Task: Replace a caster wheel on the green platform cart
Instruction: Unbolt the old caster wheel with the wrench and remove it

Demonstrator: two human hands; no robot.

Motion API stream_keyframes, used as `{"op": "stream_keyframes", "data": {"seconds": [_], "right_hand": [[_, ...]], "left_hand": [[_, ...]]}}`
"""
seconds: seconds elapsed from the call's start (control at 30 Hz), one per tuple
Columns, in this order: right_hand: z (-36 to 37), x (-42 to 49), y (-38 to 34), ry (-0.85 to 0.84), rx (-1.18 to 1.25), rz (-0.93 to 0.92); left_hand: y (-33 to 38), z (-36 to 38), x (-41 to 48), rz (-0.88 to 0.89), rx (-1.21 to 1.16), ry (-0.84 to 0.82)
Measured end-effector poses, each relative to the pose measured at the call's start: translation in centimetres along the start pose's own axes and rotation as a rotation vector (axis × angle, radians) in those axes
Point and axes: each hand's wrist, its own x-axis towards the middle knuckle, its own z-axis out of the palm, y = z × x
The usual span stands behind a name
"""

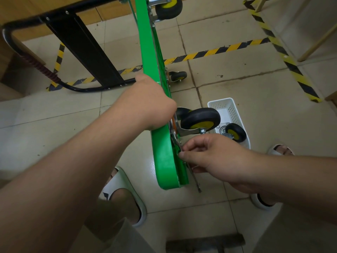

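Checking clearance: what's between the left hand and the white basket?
A caster mounted on the cart, its black-and-yellow wheel jutting toward the basket from the deck edge the left hand grips. Head view.

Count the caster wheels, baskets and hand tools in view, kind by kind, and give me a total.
4 caster wheels: three on the green platform cart, one in the white basket
1 white basket
1 metal tool, held by the right hand
Total: 6

The green plastic cart deck [162, 161] looks smooth and glossy, the black rubber caster wheel [199, 117] matt, the thin grey metal tool [196, 181] dull.
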Motion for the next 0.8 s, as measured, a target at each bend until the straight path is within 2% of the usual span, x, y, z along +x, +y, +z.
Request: {"op": "stream_keyframes", "data": {"seconds": [0.3,0.43,0.8], "right_hand": [[0.2,-0.7,0.0,0.025,-0.104,-0.018],[0.1,-1.5,0.4,-0.004,-0.136,0.027],[0.2,-3.6,-1.3,-0.099,0.126,0.1]], "left_hand": [[0.0,0.0,0.1,-0.006,-0.012,-0.006],[-0.1,0.0,0.0,0.0,-0.009,-0.002],[0.1,0.1,0.0,-0.001,0.011,0.002]]}}
